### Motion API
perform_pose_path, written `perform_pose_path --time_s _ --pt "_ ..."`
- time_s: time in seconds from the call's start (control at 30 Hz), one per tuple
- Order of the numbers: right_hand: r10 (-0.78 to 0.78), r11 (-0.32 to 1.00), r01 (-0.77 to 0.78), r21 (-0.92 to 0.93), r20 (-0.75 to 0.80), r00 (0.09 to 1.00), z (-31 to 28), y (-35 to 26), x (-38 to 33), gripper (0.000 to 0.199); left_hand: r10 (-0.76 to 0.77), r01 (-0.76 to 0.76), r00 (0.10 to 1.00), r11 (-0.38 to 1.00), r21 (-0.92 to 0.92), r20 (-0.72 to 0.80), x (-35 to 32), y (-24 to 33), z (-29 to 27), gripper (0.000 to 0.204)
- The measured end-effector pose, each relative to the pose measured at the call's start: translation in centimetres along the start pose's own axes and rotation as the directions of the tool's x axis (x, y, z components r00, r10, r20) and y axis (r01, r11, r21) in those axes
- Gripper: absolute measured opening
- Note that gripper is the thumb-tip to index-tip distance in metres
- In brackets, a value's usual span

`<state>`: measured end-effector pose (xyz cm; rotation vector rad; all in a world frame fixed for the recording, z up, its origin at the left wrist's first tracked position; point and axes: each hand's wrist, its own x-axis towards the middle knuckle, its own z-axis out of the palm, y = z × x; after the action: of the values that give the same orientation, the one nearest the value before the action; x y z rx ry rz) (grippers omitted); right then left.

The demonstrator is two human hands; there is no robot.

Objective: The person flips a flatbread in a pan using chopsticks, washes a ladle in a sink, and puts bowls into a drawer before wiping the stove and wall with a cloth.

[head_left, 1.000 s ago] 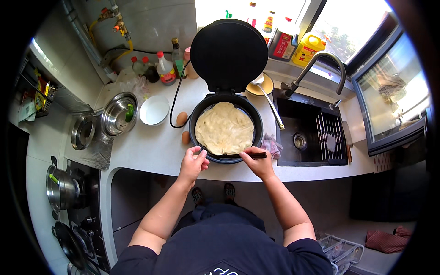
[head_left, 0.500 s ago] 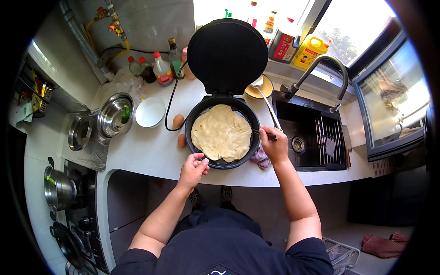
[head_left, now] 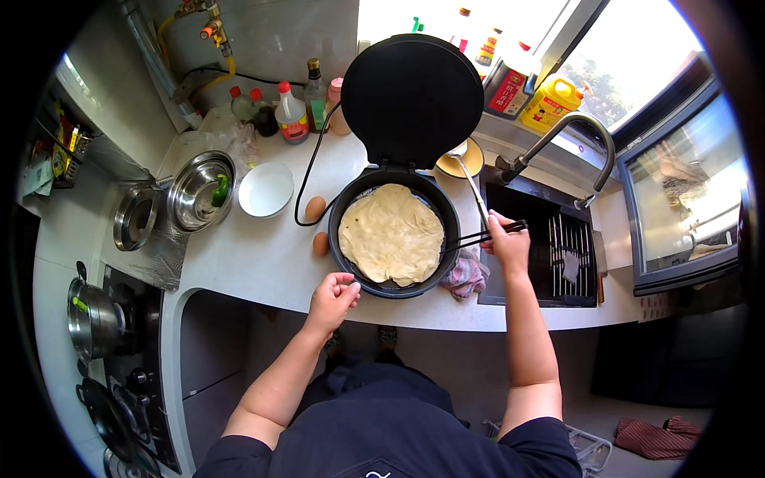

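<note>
- My right hand (head_left: 505, 246) grips dark chopsticks (head_left: 481, 236), tips at flatbread's (head_left: 391, 234) 3 o'clock edge.
- My left hand (head_left: 334, 299) is loosely curled, empty, touching pan (head_left: 395, 288) rim at 7 o'clock.
- Flatbread lies in pan; eggs (head_left: 315, 209) at 9 o'clock.

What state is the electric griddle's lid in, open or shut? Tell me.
Open. The round black lid stands raised behind the pan, its dark inner face showing, and the flatbread lies uncovered and spread flat in the pan.
</note>
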<state>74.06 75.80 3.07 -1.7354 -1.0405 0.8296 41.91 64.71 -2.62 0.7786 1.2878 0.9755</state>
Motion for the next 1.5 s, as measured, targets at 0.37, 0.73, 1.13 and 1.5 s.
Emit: perform_pose_path --time_s 0.37,0.73,1.13,1.5 --pt "0.328 0.917 -0.315 0.245 -0.011 0.945 -0.2 1.5 0.8 0.028 0.049 -0.05 0.997 0.999 0.013 0.063 0.7 0.0 -0.3 0.025" --pt "0.317 0.803 -0.208 0.559 -0.106 0.942 7.6 4.2 -1.3 0.032 0.085 -0.087 0.994 0.996 0.032 0.069 1.6 0.2 -1.2 0.025" --pt "0.004 0.795 0.025 0.606 -0.047 0.999 5.2 -8.6 -1.2 0.024 0.078 -0.079 0.996 0.997 0.026 0.052 2.2 3.0 0.2 0.024" --pt "-0.109 0.883 0.096 0.459 0.002 0.994 6.2 4.8 -10.8 0.021 -0.061 0.025 0.981 0.982 0.187 0.184 -0.5 0.0 -0.2 0.023"
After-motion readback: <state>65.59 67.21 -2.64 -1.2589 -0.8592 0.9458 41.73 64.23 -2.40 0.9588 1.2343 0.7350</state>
